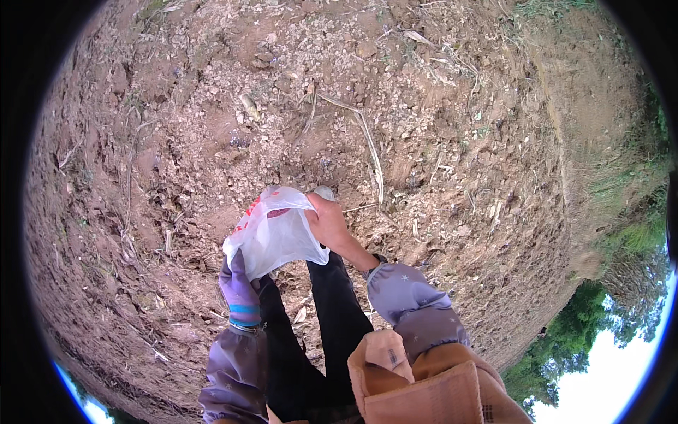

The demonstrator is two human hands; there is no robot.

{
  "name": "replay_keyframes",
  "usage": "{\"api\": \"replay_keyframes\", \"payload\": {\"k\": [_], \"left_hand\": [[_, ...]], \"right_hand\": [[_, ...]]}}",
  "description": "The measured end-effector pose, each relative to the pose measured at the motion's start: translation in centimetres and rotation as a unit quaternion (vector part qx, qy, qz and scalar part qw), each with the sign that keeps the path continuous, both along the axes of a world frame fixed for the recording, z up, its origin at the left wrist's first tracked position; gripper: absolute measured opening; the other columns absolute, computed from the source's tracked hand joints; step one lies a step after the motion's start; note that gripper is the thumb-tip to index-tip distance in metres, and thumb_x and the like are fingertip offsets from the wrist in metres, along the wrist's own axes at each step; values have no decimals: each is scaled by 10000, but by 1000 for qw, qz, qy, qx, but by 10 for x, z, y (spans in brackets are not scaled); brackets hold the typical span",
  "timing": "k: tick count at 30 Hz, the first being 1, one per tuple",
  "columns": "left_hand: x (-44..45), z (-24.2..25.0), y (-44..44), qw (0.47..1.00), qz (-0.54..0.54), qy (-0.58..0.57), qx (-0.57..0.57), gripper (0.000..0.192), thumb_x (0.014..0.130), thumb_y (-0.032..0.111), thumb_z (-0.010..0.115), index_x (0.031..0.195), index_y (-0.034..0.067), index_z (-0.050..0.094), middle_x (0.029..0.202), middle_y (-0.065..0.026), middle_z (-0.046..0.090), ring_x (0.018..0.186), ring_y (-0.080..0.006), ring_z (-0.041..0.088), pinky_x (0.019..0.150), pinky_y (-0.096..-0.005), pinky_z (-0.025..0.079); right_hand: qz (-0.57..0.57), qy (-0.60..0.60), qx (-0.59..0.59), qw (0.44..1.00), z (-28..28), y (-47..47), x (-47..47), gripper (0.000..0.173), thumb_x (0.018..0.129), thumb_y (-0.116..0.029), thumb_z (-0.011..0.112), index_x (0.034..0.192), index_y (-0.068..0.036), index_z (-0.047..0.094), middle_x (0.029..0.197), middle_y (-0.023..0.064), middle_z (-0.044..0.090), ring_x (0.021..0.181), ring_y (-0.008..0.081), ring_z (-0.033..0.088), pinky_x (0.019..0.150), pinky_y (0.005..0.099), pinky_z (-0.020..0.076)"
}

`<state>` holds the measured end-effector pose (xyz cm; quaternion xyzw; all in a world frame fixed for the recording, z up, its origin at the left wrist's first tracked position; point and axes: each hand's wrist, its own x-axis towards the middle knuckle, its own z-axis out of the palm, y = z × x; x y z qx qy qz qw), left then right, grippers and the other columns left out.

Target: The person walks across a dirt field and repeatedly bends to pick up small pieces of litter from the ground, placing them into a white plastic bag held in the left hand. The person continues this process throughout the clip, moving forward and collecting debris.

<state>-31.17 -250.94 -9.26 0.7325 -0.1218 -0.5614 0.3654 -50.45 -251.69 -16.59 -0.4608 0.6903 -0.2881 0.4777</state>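
A thin white plastic bag [280, 241] with red printing is spread between my hands, above my dark trouser legs. My left hand [239, 289], in a purple knit glove with a teal-striped cuff, grips the bag's lower left edge; its fingertips are partly hidden by the plastic. On the other side, my bare right hand [331, 225] holds the bag's right rim, its fingers mostly out of sight. A small dark-red mass [277, 213] shows at the upper part of the bag; whether it is loose grains or one piece I cannot tell.
Rough, cloddy brown soil [212, 159] surrounds me, strewn with dry stalks and leaves. A long bent dry stalk [368, 138] lies ahead of the bag. Grass [630, 238] and trees [569, 323] border the field at the right.
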Motion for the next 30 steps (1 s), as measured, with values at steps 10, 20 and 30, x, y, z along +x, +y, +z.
{"api": "replay_keyframes", "payload": {"k": [10, 20, 30], "left_hand": [[82, 0, 11, 993, 17, 115, 7, 397, 861, 289, 592, 1154, 37, 501, 1052, -106, 603, 904, -255, 628, 742, -395, 561], [83, -35, 75, 884, 144, 382, 229, 284, 907, 362, 474, 713, 160, 519, 645, 4, 527, 649, -178, 519, 563, -332, 439], [69, -38, 75, 907, 178, 349, 153, 347, 915, 288, 479, 1189, 77, 504, 1023, -81, 614, 833, -257, 617, 656, -361, 519]], "right_hand": [[-262, -463, 143, 835, 81, 5, 85, 247, 931, -235, 476, 776, -46, 508, 530, -28, 401, 426, 55, 358, 490, 261, 445], [-374, -545, 177, 729, 83, 63, 171, 208, 924, -217, 495, 764, -86, 474, 591, -13, 426, 485, 89, 376, 639, 310, 451], [-323, -541, 218, 745, 95, 86, 140, 187, 935, -196, 459, 813, -60, 501, 624, -1, 469, 488, 89, 427, 604, 328, 490]]}}
